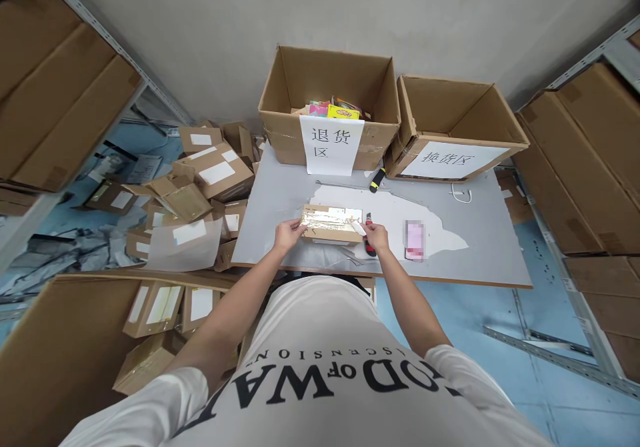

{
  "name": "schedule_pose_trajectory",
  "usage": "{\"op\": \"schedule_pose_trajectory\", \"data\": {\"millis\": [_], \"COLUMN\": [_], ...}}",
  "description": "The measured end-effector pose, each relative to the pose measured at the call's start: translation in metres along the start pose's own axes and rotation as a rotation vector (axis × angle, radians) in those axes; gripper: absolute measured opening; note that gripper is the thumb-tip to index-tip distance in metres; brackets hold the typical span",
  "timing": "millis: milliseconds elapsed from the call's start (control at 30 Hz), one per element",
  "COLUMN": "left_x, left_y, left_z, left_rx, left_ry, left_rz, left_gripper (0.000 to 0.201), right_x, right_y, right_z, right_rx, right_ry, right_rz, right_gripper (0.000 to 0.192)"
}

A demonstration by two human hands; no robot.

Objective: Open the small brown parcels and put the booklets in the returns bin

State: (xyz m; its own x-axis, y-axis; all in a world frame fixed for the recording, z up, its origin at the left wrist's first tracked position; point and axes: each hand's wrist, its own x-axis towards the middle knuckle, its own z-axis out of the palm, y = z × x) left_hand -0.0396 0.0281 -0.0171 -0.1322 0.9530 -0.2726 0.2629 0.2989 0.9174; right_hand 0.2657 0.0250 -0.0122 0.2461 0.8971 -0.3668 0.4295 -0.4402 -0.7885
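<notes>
Nearest stands the person in a white printed T-shirt (300, 320). A large open box (55, 340) holding parcels (150, 361) is to the near left of the taped carton (327, 224).

The taped carton rests on the grey table (493, 237), between the two hands. The left hand (289, 234) grips its left end. The right hand (377, 236) appears to pinch a white slip (358, 229) at its right end; whether the slip is stuck to the carton cannot be told.

Step in hand, as judged: handling the slip with the carton braced. The next move calls for a firm left hold and care around the red-and-black utility knife (371, 250), just right of the carton. Further right lies a pink blurred item (415, 239).

Beyond the carton, to its right, lies a yellow-and-black cutter (377, 180). Behind that stand a box marked 退货区 (280, 141), part-filled with colourful packets (343, 111), and one marked 换货区 (407, 119). More parcels are heaped left of the carton. The grey wall (225, 27) is farthest.
</notes>
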Motion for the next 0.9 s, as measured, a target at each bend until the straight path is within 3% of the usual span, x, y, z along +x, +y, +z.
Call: {"op": "schedule_pose_trajectory", "data": {"millis": [133,267,467,567,700,900], "left_x": [-0.003,-0.007,-0.024,-0.039,-0.058,-0.064], "left_y": [0.002,0.002,0.009,0.013,0.015,0.015], "left_z": [0.001,0.002,0.005,0.012,0.027,0.034], "left_rx": [0.013,0.054,0.303,0.423,0.605,0.773], "left_ry": [0.023,0.031,0.081,0.048,-0.123,-0.212], "left_rz": [0.007,0.049,0.228,0.372,0.52,0.551], "left_gripper": [0.05,0.046,0.045,0.04,0.045,0.053], "right_x": [-0.002,-0.013,-0.025,-0.021,-0.011,0.001], "right_y": [0.007,0.013,0.027,0.041,0.057,0.061], "right_z": [0.0,-0.005,-0.009,-0.009,-0.006,0.003], "right_rx": [0.071,0.112,-0.04,-0.192,-0.391,-0.533], "right_ry": [-0.031,0.148,0.167,0.161,0.121,0.039], "right_rz": [-0.024,-0.084,-0.261,-0.158,-0.048,0.049], "right_gripper": [0.046,0.058,0.045,0.045,0.048,0.047]}}
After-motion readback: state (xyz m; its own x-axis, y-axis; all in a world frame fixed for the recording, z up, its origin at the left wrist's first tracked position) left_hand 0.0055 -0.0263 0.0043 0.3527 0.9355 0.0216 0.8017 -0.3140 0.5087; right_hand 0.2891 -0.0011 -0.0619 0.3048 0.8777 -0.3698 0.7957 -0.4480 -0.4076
